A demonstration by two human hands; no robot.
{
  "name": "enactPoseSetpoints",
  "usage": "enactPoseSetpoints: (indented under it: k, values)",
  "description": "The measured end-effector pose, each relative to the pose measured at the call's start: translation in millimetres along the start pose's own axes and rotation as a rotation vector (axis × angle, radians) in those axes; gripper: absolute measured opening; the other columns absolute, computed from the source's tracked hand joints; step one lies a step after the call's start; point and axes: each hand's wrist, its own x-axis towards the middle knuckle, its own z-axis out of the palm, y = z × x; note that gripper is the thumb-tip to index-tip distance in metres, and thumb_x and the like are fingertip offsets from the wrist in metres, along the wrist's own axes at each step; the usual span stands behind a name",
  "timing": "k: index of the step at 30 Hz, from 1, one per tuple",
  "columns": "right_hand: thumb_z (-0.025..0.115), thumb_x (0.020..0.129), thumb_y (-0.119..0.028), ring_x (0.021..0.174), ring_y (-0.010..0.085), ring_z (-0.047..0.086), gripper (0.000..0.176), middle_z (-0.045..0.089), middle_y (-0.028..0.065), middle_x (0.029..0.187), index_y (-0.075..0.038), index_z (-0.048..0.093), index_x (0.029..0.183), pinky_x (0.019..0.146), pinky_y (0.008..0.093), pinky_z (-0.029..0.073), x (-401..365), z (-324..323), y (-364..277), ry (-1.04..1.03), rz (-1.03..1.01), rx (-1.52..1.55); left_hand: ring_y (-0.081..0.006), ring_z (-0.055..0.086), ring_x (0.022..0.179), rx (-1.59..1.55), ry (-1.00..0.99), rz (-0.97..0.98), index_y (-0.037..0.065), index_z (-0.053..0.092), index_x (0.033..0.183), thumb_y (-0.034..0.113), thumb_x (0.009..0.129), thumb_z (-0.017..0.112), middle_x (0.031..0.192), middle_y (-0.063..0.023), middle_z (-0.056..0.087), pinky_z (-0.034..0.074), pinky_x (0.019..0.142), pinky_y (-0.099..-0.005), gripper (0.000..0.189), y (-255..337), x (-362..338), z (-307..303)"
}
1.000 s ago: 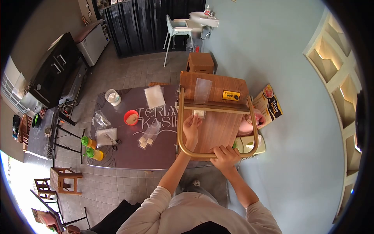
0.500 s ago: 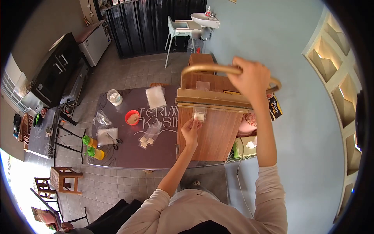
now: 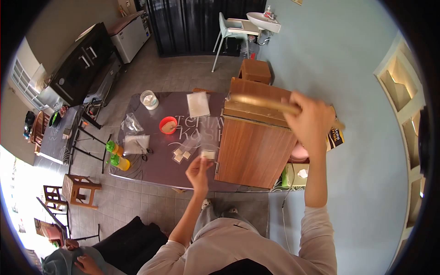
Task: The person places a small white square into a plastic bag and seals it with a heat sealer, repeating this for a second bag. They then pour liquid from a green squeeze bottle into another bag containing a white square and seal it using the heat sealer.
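My left hand (image 3: 198, 176) pinches a small clear plastic pouch (image 3: 208, 155) with a pale block in its bottom, held above the table beside a wooden box (image 3: 254, 153). My right hand (image 3: 311, 120) is wrapped round the brass-coloured handle (image 3: 263, 103) above the box top; hand and handle are slightly blurred. Left of the held pouch, filled pouches (image 3: 181, 155) with pale blocks lie on the dark table (image 3: 165, 169). A red bowl (image 3: 162, 131) holds beige contents. Behind it lies a stack of flat clear bags (image 3: 198, 104).
On the table's left stand two green-capped yellow bottles (image 3: 120, 162), a plastic bag of white contents (image 3: 136, 144), scissors (image 3: 145, 153) and a clear tub (image 3: 149, 100). A tissue box (image 3: 295, 176) and a cable (image 3: 283, 213) are at the right. Another person's hand (image 3: 87, 264) shows lower left.
My left hand has drawn the pouch away from the box front, to the left and toward me. The handle in my right hand has changed angle over the box. The whole view has shifted.
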Motion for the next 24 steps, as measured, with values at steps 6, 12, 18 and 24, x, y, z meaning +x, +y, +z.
enactPoseSetpoints:
  k: [6,12,18,24]
  values:
    - [0.07,0.067,-0.02,0.048,0.0228,0.051,0.025,0.051,0.0022,0.052,-0.012,0.048,0.058,0.045,0.0364,0.037,-91,4,-24,-0.113,-0.029,0.114,-0.0109,0.06,0.074,0.109,0.142,0.179,-0.005,0.061,0.096,0.01,0.087,0.06,0.084,-0.007,0.064,0.055,0.067,-0.0272,0.018,52,4,-46]
    - [0.073,0.064,-0.02,0.052,0.0213,0.052,0.029,0.051,0.0015,0.054,-0.01,0.047,0.059,0.047,0.0354,0.037,-137,21,-32,-0.307,0.065,0.208,-0.0136,0.062,0.076,0.092,0.003,0.233,-0.004,0.061,0.096,0.011,0.087,0.059,0.086,-0.0079,0.064,0.055,0.069,-0.0296,0.018,90,3,-45]
    - [0.077,0.06,-0.021,0.07,0.021,0.055,0.028,0.056,0.0005,0.07,-0.011,0.055,0.073,0.057,0.0355,0.038,-153,24,-37,-0.457,0.034,0.214,-0.017,0.062,0.08,0.034,-0.258,0.215,-0.007,0.06,0.101,0.006,0.087,0.058,0.092,-0.0119,0.064,0.054,0.072,-0.0309,0.019,122,26,-50]
    - [0.072,0.072,-0.018,0.072,0.0112,0.05,0.022,0.051,0.0024,0.074,-0.005,0.061,0.085,0.055,0.023,0.037,-147,29,-133,-0.177,0.35,0.776,-0.0177,0.062,0.08,-0.012,-0.475,0.123,-0.006,0.058,0.102,0.006,0.087,0.057,0.092,-0.0128,0.064,0.053,0.072,-0.0303,0.019,146,68,-83]
